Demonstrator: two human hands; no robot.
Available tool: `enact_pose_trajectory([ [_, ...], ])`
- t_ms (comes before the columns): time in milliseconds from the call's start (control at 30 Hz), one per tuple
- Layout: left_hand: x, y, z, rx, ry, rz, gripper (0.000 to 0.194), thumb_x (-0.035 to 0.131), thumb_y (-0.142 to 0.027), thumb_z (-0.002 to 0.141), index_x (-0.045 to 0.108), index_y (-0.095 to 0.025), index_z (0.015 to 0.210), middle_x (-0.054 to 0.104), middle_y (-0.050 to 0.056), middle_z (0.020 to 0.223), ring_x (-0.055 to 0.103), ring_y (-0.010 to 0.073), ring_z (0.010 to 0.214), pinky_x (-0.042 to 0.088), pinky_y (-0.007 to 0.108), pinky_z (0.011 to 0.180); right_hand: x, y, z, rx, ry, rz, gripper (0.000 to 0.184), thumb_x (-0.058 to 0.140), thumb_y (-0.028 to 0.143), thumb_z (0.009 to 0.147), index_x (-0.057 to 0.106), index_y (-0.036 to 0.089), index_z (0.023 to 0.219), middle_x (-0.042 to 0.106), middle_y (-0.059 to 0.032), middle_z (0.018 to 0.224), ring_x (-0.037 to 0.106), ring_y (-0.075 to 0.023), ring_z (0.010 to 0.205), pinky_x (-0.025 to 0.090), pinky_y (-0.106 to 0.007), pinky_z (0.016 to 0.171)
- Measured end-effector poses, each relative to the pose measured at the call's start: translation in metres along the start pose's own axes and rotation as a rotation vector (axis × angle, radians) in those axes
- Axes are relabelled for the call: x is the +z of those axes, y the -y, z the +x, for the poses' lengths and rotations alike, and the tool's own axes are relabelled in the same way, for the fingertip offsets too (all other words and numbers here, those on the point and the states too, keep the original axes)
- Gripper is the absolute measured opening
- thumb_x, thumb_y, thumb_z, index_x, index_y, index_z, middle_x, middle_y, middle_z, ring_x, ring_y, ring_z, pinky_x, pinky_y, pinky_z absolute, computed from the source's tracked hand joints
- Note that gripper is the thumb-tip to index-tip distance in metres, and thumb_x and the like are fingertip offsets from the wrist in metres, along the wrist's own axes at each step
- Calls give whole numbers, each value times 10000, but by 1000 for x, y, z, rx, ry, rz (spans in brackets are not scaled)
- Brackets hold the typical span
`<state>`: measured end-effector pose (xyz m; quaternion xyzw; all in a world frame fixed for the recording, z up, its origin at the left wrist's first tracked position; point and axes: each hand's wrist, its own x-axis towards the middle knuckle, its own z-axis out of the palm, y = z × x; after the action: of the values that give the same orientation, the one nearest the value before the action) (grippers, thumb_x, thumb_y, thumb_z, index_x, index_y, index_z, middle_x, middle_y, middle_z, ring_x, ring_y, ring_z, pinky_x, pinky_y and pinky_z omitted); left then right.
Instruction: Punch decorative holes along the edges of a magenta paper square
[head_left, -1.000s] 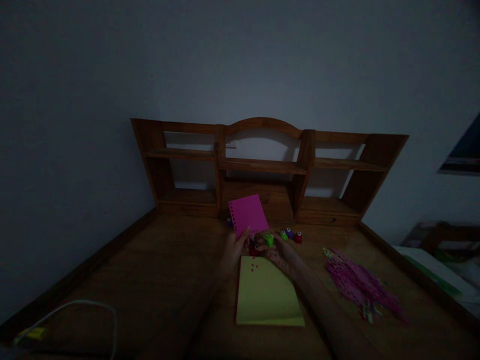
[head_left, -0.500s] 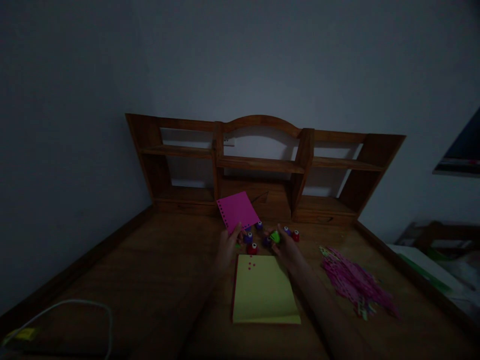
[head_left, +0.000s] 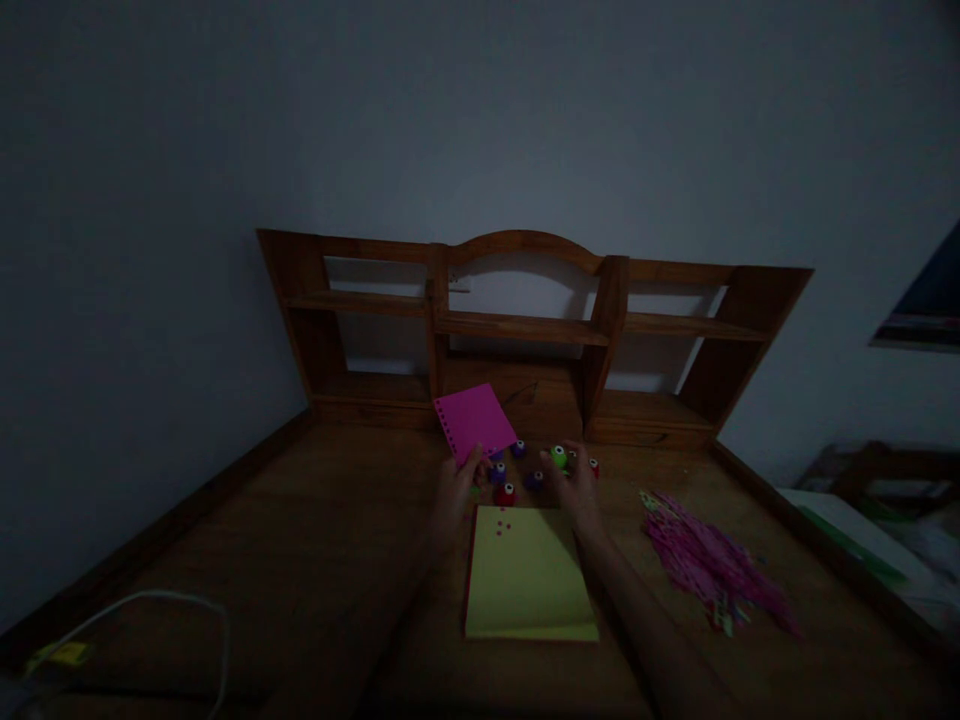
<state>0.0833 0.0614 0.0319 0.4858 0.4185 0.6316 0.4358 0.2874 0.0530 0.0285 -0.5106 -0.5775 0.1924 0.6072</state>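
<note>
The scene is very dark. My left hand [head_left: 454,492] pinches the lower corner of a pink sheet of paper [head_left: 472,421] with a row of punched holes along its left edge, holding it tilted above the desk. My right hand [head_left: 576,488] reaches among several small paper punches; its fingers are at the green punch [head_left: 558,456], and whether they grip it is unclear. A red punch [head_left: 505,493] and purple ones [head_left: 497,472] lie between my hands. A pad of yellow paper [head_left: 530,572] lies just in front of them, with a few pink dots on it.
A wooden desk [head_left: 300,560] carries a shelf unit [head_left: 525,330] at the back against a white wall. A heap of pink punched paper strips [head_left: 709,565] lies to the right. A white cable [head_left: 150,620] loops at the near left. A raised rim edges the desk.
My right hand with the green punch has moved from beside my left hand to farther back and right. The pink sheet shifted slightly left; the red punch now lies uncovered.
</note>
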Motion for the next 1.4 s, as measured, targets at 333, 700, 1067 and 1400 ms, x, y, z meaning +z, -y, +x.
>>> enact_pose_trajectory([
  [333, -1, 7, 3, -14, -23, -11, 430, 633, -540, 759, 624, -157, 565, 551, 5, 499, 484, 112, 454, 373, 227, 470, -9, -15, 4, -227, 73, -440, 247, 666, 372, 778, 677, 181, 935, 650, -105, 968, 579, -264, 932, 442, -375, 829],
  [700, -1, 4, 3, -15, -36, -4, 428, 637, -540, 745, 626, -153, 564, 566, 9, 505, 488, 117, 447, 365, 232, 462, -11, -10, 1, -42, 253, -377, 235, 704, 190, 700, 705, 204, 935, 710, -91, 899, 649, -253, 841, 454, -335, 754],
  [1067, 1, 3, 1, 6, -19, -12, 413, 637, -534, 758, 639, -158, 587, 560, 5, 501, 490, 113, 445, 367, 232, 469, -1, -3, -9, -92, 375, -434, 311, 650, 94, 728, 654, 181, 1027, 683, -80, 955, 631, -218, 870, 451, -299, 767],
  [1400, 0, 9, 3, -10, -79, -15, 398, 637, -517, 760, 619, -166, 576, 589, 15, 547, 504, 125, 476, 371, 238, 480, -2, -7, -8, -70, 373, -454, 294, 652, 107, 747, 651, 195, 1028, 671, -73, 974, 622, -225, 919, 442, -314, 800],
])
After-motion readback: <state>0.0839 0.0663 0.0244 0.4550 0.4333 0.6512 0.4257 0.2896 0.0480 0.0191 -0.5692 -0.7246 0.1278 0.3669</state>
